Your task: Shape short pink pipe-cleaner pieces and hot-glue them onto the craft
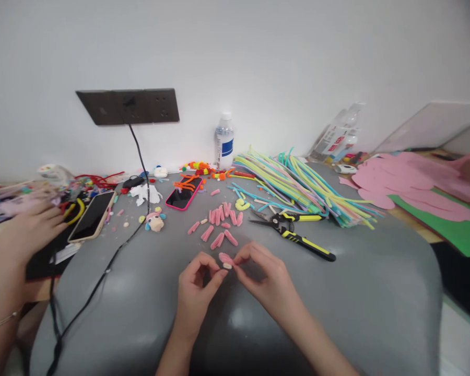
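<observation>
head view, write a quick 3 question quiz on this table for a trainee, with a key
1. What do the left hand and right hand hold between them?
a) cutters
b) pink fuzzy pieces
c) green paper

2. True or false: the blue-labelled bottle stands upright.

3. Fill in: orange fuzzy stems lie across the phone with the ____ case.

Key: 1. b; 2. true; 3. pink

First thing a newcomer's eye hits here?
Probably the fan of pastel stems sprawling across the table's back right, with yellow-and-black cutters open in front. Then the loose pink pieces mid-table, just beyond the left hand and right hand, pinching a small pink-and-cream piece.
</observation>
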Demonstrator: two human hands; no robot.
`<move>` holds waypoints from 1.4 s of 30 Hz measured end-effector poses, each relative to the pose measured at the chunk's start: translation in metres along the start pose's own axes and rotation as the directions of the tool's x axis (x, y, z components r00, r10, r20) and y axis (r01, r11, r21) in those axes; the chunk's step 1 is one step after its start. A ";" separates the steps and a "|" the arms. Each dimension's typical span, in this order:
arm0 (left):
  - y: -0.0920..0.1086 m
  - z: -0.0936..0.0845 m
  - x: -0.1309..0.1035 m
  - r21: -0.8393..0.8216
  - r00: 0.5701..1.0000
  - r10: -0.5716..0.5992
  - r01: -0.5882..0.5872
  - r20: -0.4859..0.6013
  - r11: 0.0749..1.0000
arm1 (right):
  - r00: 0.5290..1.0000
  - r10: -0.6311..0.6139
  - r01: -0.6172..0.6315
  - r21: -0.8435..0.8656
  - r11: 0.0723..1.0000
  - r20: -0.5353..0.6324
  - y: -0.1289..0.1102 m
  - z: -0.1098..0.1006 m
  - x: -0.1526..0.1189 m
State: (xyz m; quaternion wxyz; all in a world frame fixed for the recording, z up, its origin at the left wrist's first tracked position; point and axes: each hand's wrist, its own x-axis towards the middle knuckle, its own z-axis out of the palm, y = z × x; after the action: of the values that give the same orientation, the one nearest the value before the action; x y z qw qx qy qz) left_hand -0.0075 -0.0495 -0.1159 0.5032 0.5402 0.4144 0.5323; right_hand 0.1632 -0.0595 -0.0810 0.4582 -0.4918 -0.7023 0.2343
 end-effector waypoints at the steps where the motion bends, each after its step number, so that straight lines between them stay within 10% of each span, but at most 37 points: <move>1: -0.001 0.000 0.000 -0.002 1.000 -0.001 0.001 -0.002 1.000 | 1.000 -0.008 0.008 -0.006 1.000 -0.003 0.000 0.001 0.000; 42: 0.005 0.010 -0.004 -0.024 0.995 -0.027 0.024 -0.100 0.999 | 0.999 -0.043 0.043 -0.022 0.999 -0.006 -0.004 0.004 -0.002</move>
State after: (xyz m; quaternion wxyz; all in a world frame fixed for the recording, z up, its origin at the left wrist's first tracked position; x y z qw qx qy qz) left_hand 0.0020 -0.0552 -0.1108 0.4947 0.5017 0.4398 0.5569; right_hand 0.1580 -0.0626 -0.0807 0.4599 -0.4824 -0.7138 0.2151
